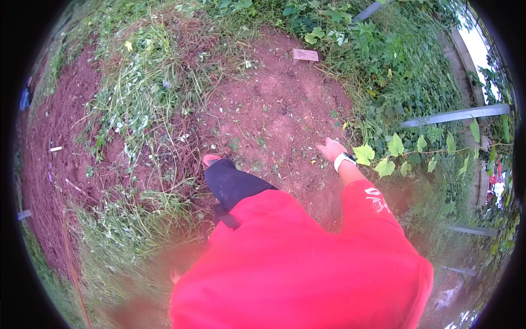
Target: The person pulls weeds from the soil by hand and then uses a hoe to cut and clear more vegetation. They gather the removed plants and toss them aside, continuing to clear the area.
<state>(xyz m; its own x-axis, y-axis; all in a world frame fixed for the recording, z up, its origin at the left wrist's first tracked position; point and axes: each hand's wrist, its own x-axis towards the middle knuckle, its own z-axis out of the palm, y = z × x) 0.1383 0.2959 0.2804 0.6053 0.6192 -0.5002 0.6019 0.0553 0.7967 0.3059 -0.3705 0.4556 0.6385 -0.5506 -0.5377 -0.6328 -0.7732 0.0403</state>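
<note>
My right hand point(332, 149) hangs over bare reddish soil point(283, 119), with a white-banded watch point(344, 159) on the wrist. Its fingers point left and look partly curled; nothing shows in them, though their undersides are hidden. Just right of the wrist, a vine with lobed green leaves point(363, 154) reaches in. My left hand is out of view; a small blurred patch of skin shows at the left edge of my red shirt point(296, 263), too little to tell which body part. One dark trouser leg point(238, 183) and a reddish shoe point(211, 159) stand on the soil.
A low small stool point(305, 54) sits on the soil ahead. Heaped pulled weeds point(152, 82) lie to the left, beside tilled soil point(61, 123). Dense vines point(402, 61) and a grey post point(456, 115) border the right. A thin orange cord point(76, 279) runs at lower left.
</note>
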